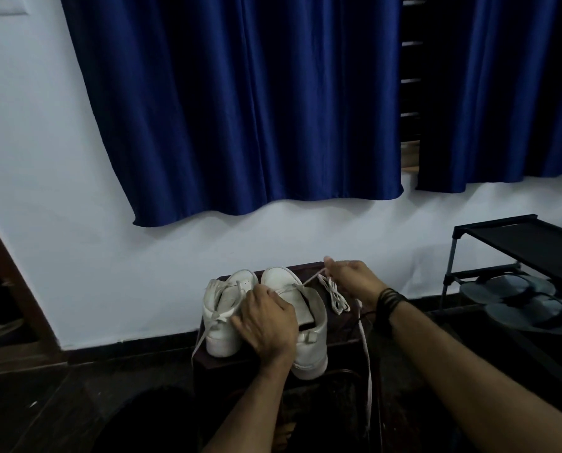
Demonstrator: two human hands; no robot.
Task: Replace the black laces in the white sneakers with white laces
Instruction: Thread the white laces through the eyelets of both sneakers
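Two white sneakers, side by side on dark stool. Left hand curled over right shoe, steadying it. Right hand pinches white lace, drawn taut, probably through an eyelet. Black laces unseen

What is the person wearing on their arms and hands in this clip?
Both forearms are bare, with no sleeves in view and no gloves. The right wrist carries a stack of thin black bands. The left hand and its wrist show nothing worn.
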